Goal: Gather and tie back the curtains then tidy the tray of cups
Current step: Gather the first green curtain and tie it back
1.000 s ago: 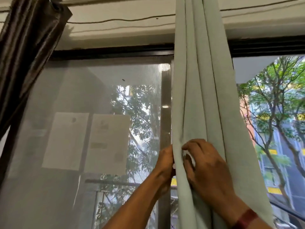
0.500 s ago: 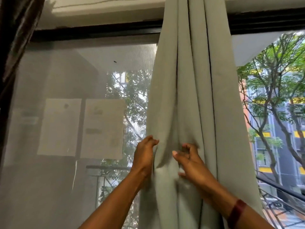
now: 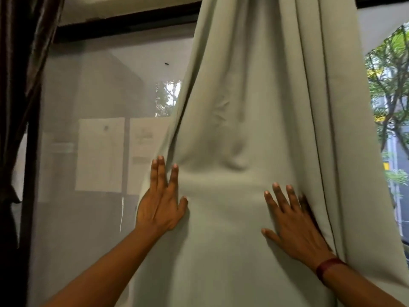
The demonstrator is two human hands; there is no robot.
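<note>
Pale green curtain hanging at centre before a window's mesh screen, spread wide between two hands. Left hand flat on its left edge, fingers straight and released, grasping nothing. Right hand flat against the cloth beside a deep fold, fingers spread, likewise released; red band at that wrist. Dark brown curtain bunched at far left.

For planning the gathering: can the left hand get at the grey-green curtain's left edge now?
Probably yes: the left hand lies flat on the grey-green curtain at that edge, with nothing between.
</note>
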